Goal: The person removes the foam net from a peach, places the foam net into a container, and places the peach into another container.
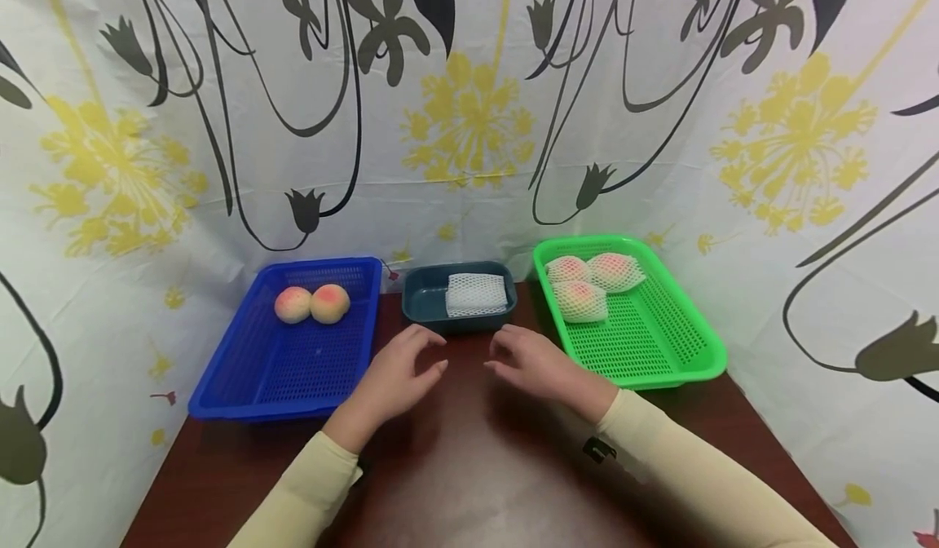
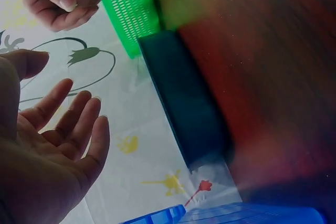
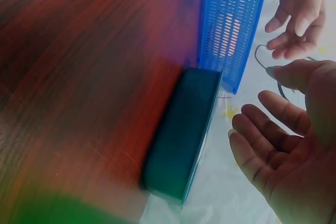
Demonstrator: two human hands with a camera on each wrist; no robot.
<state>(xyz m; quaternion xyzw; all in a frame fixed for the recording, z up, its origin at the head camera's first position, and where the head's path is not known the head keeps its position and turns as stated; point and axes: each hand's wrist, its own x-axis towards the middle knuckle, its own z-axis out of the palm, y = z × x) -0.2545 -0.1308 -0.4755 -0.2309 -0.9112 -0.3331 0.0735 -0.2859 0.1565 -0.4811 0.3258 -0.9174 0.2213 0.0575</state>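
Observation:
My left hand (image 1: 397, 374) hovers above the table beside the blue basket, fingers loosely bent and holding nothing. Facing it, my right hand (image 1: 534, 362) is raised near the green basket, likewise holding nothing. The blue basket (image 1: 242, 369) contains two bare peaches, a left one (image 1: 293, 305) and a right one (image 1: 330, 303). In the green basket (image 1: 689, 336) are three peaches in white foam nets: one in front (image 1: 579, 300), one at back left (image 1: 567, 269), one at back right (image 1: 614, 271). Between the baskets, a dark teal tray (image 1: 424, 297) holds white foam netting (image 1: 475, 294).
The dark reddish-brown table (image 1: 469, 466) extends in front of the containers. Behind and along both sides hangs a white cloth (image 1: 469, 214) with yellow and grey flower prints. The tray stands close to the back cloth.

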